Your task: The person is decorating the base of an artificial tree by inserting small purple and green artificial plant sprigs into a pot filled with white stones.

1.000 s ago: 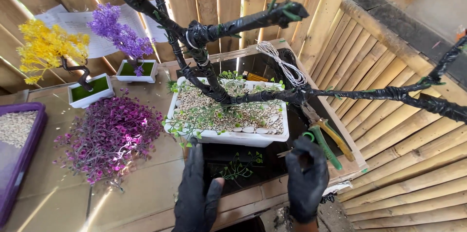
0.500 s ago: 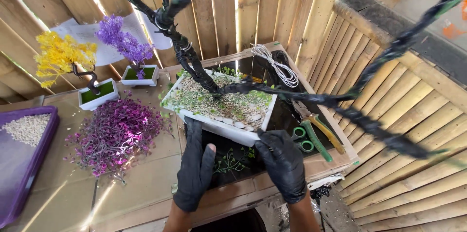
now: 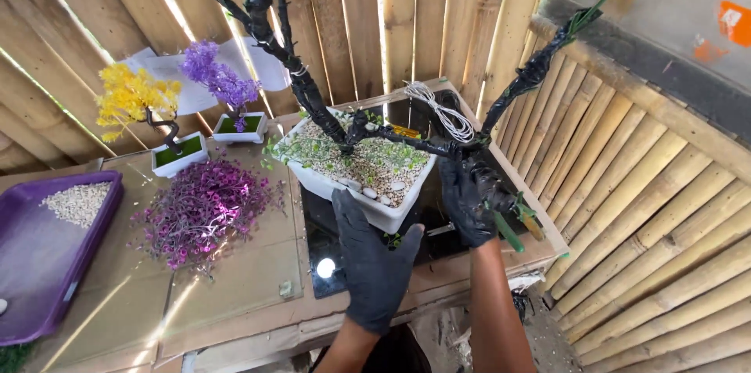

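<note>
The left hand (image 3: 374,263), in a black glove, lies flat with its fingers spread against the near side of the white planter (image 3: 361,177), bracing it rather than gripping it; the planter sits tilted on a dark glass panel (image 3: 344,240) near the right end of the bench (image 3: 235,279). The right hand (image 3: 468,194), also gloved, is clenched around a black-wrapped branch (image 3: 407,140) of the artificial tree (image 3: 301,79) rooted in the planter's gravel, apparently to steady or bend that limb while the base is held down. A coil of white wire (image 3: 440,111) rests at the far right corner behind the planter. Green-handled cutters (image 3: 508,228) lie by the right edge, partly hidden under the right hand. A heap of purple foliage (image 3: 199,209) lies mid-bench, two small potted trees, yellow (image 3: 137,99) and violet (image 3: 219,79), stand along the far edge, and a purple tray (image 3: 31,279) with gravel occupies the left end.
</note>
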